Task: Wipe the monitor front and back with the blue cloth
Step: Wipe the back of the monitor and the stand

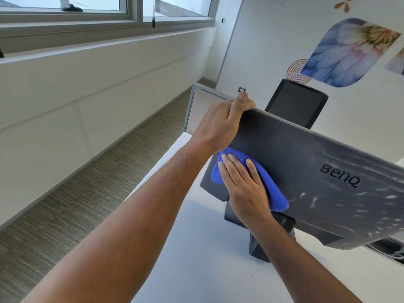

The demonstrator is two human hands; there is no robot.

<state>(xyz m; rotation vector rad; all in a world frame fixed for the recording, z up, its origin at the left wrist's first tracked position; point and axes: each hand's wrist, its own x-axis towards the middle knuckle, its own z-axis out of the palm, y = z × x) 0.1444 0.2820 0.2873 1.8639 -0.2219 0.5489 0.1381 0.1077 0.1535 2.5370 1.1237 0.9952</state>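
Blue microfibre cloth (pixel 271 189), folded into a thick pad: lies flat against the dark grey plastic back panel of the monitor (pixel 306 162), near its left end and just above the stand. Right hand (pixel 244 186): laid on top of the cloth, fingers straight and spread, palm pressing the pad onto the panel; cloth shows beyond the fingertips and along the side nearer the logo. Left hand (pixel 225 123): clamped on the monitor's upper left corner, fingers curled over the top edge, thumb down the back face. Monitor: tilted, back toward the camera, raised "BenQ" lettering to the right of the cloth, pale streaks and specks across the right part of the panel. Dark monitor stand (pixel 262 243): rests on the white worktop (pixel 207 248). Second dark monitor (pixel 297 101): stands behind, near the white wall with flower decals (pixel 349 51). Striped brown carpet floor (pixel 87 182): left of the worktop, below the window (pixel 87 9).
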